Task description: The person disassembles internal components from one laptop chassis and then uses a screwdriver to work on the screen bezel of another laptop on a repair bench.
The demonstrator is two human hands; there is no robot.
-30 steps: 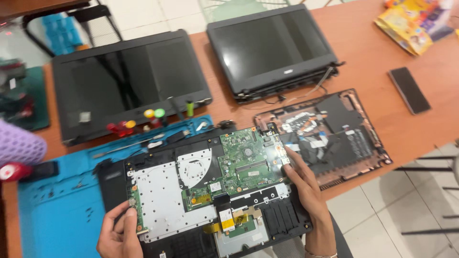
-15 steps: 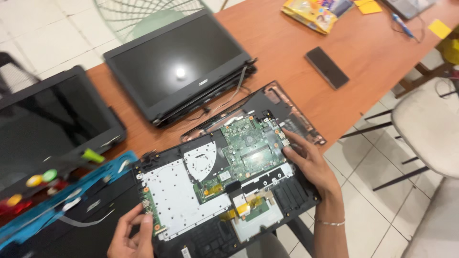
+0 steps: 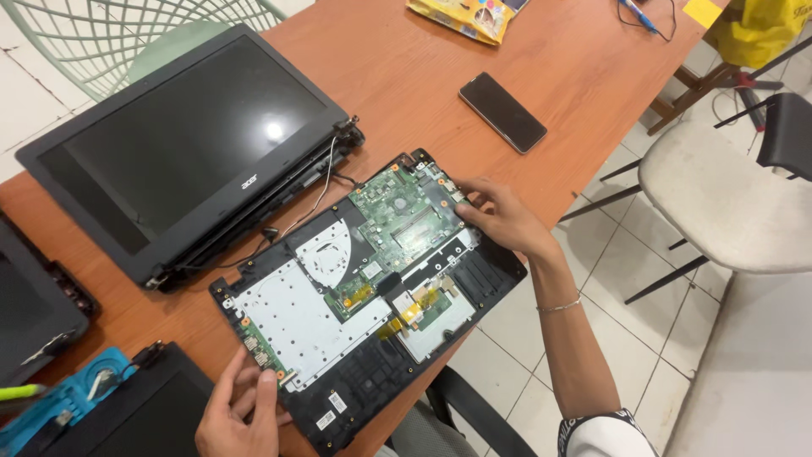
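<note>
Opened laptop base (image 3: 368, 300), lying on the wooden table (image 3: 406, 76) just in front of the detached laptop screen (image 3: 190, 144) and overhanging the table's near edge. The right hand (image 3: 507, 220) rests open on the base's far corner beside the green motherboard (image 3: 404, 211); the left hand (image 3: 241, 415) pinches the opposite end near the small daughterboard (image 3: 258, 351). The shell is probably light, stiff and flat, while the exposed boards and orange ribbon cable (image 3: 406, 313) look fragile; it is best held by the black plastic rim, not the circuitry.
</note>
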